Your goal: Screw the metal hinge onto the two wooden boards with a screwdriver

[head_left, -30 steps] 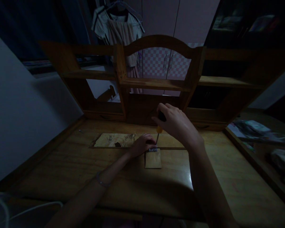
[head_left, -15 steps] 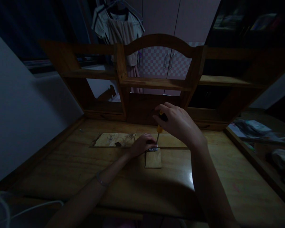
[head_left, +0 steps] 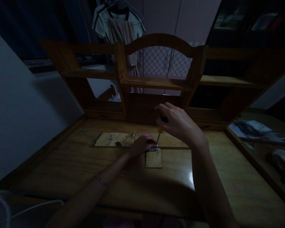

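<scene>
My right hand (head_left: 177, 122) is wrapped round the yellow-and-black handle of a screwdriver (head_left: 160, 129), held at a slight tilt. Its shaft runs down to a small metal hinge (head_left: 153, 149). My left hand (head_left: 142, 145) is closed at the hinge, with fingertips beside the screwdriver's tip; a screw under the tip is too small to make out. The hinge lies where a small square wooden block (head_left: 153, 160) meets a long wooden board (head_left: 172, 140). The board's left part carries dark, bark-like markings.
Both pieces lie on a wooden desk (head_left: 104, 177) with a shelf unit (head_left: 156, 83) along its back. A tiny metal piece (head_left: 80, 129) lies at the desk's left. A white cable (head_left: 38, 205) crosses the lower left. Papers (head_left: 256, 126) and other items sit beyond the right edge.
My right hand has turned slightly on the screwdriver's handle and shifted a little to the right, with its fingers in a changed grip. My left hand stays in place.
</scene>
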### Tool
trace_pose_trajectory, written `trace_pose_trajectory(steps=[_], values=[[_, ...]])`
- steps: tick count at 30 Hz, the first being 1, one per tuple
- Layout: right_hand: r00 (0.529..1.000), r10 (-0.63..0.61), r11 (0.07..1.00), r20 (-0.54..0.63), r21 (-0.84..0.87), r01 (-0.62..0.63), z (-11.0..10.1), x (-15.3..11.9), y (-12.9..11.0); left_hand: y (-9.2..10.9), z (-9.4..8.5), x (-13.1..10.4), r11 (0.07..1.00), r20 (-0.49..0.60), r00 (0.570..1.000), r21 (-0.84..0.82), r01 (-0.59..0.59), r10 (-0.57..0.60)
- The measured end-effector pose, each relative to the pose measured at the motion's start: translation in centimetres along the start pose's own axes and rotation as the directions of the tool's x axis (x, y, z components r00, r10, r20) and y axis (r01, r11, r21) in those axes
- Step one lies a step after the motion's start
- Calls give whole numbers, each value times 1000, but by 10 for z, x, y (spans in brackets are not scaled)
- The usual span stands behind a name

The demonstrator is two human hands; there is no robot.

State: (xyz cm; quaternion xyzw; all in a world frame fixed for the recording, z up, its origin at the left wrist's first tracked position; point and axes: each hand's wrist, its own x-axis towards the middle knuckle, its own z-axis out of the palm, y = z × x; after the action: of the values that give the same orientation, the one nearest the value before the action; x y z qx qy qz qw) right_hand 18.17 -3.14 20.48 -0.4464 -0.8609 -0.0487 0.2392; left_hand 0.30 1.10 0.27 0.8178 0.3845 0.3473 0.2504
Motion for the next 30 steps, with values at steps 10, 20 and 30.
trace_pose_trajectory(steps=[10,20,30], values=[[997,79,995,5,-63,-79,1,-3,-2,-1,1,0,1000,-9,1000,-11,-27,27],[998,52,998,-19,-39,-53,4,-5,-2,-2,1,-1,1000,-32,999,22,-15,15],[999,32,995,1,-92,-32,3,-2,0,1,0,-1,1000,-17,1000,20,-2,2]])
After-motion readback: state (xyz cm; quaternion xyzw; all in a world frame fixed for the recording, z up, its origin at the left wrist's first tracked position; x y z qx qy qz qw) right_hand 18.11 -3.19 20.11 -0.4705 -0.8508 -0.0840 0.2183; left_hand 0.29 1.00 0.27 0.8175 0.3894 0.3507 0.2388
